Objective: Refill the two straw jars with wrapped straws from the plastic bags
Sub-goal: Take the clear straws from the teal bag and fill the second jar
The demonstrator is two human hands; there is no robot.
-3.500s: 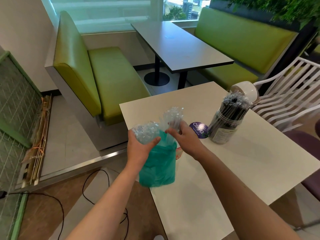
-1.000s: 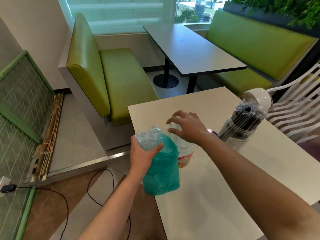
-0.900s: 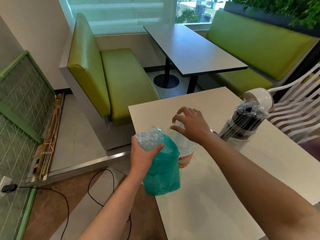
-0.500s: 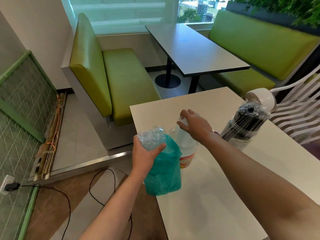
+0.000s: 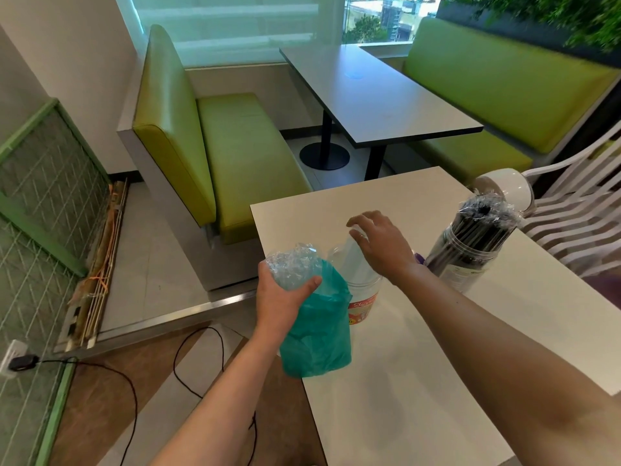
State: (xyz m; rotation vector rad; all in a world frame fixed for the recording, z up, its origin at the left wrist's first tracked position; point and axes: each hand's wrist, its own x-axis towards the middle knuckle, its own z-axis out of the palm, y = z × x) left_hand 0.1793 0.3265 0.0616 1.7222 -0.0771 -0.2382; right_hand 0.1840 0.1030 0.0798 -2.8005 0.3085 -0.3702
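My left hand [image 5: 281, 299] grips the neck of a teal plastic bag [image 5: 319, 338], held at the near left edge of the white table [image 5: 420, 381]. Clear wrapped straws [image 5: 291, 264] bunch out of the bag's top. Just behind the bag stands a clear jar [image 5: 364, 304] with a red label, and clear wrapped straws [image 5: 346, 260] stand in it. My right hand [image 5: 383, 247] hovers over those straws with its fingers apart and curved, fingertips at their tops. A second jar [image 5: 470, 253], to the right, is packed with black wrapped straws.
A white lid [image 5: 507, 188] lies behind the black-straw jar, and a purple lid [image 5: 418, 258] peeks out behind my right wrist. A white slatted chair [image 5: 578, 210] stands at the right. Green benches [image 5: 235, 156] and a dark table [image 5: 376, 95] are beyond. A black cable [image 5: 188, 358] lies on the floor.
My right hand took clear straws out of the teal bag and stood them in the labelled jar. Its fingers have since spread above the straw tops. My left hand kept hold of the bag.
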